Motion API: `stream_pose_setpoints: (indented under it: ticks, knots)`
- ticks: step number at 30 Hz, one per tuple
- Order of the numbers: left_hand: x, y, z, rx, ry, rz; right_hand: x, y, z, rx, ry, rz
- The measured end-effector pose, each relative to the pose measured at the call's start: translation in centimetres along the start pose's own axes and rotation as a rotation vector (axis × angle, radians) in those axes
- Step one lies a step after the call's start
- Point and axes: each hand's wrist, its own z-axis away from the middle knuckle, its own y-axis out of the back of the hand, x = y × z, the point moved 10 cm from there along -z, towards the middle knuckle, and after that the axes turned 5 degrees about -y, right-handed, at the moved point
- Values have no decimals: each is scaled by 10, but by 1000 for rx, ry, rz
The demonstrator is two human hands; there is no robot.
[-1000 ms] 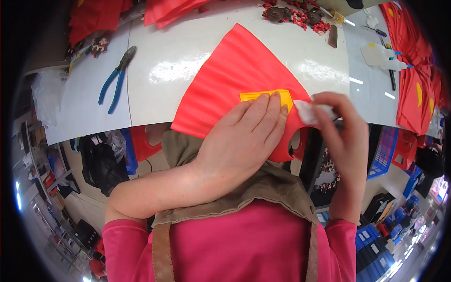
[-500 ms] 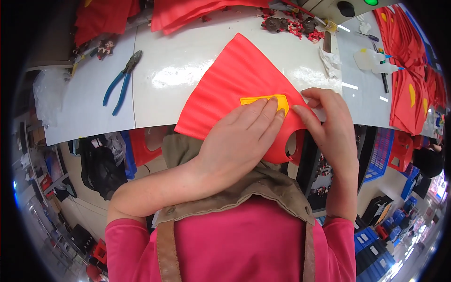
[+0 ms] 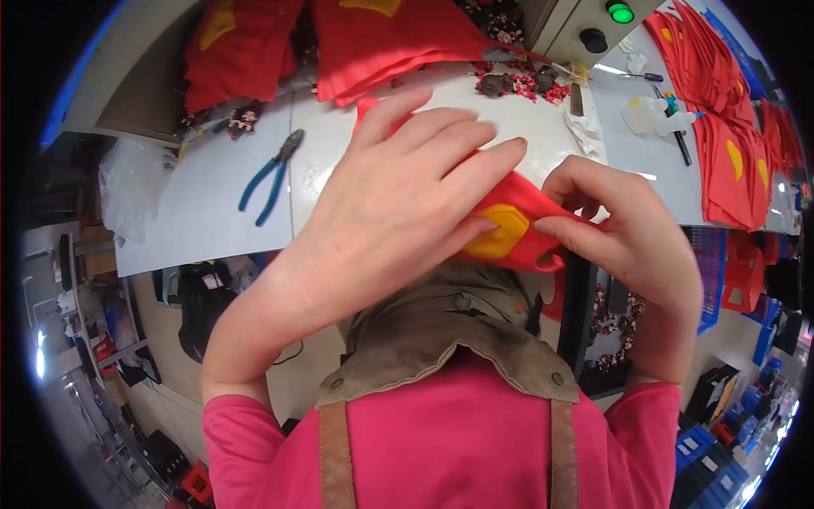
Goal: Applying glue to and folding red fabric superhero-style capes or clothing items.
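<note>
A soft red cape-shaped piece (image 3: 532, 199) with a yellow patch (image 3: 500, 235) is bunched in front of me at the table's near edge. My left hand (image 3: 398, 178) lies over it with fingers stretched out and spread, hiding much of the red. Its thumb tip touches the yellow patch. On the other side, my right hand (image 3: 623, 220) pinches the piece's right edge between thumb and bent fingers.
Blue-handled pliers (image 3: 271, 180) lie left on the white table (image 3: 203, 204). Red cape stacks (image 3: 381, 47) stand behind, more (image 3: 725, 161) at far right. Small red parts (image 3: 534, 83), white bottles (image 3: 644, 116) and a machine box with green light (image 3: 620, 12) are at the back.
My left hand has lifted from flat on the yellow patch and spread over the cape, which is now bunched instead of fanned out. My right hand keeps to its edge. The view has shifted.
</note>
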Motion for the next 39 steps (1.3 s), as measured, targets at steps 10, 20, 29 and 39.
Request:
stream_pose_setpoints:
  ticks: [10, 20, 29, 39]
  knots:
    - [-40, 1, 54, -138, 468, 751, -159, 13, 26, 550, 843, 626]
    - [-53, 6, 128, 591, 1042, 1447, 25, -61, -27, 72, -61, -709]
    - [-58, -1, 138, 625, 1031, 1562, 15, -93, -49, -57, -168, -1061]
    - [-55, -2, 136, 546, 1058, 1489, 18, -89, -48, -50, -211, -1011]
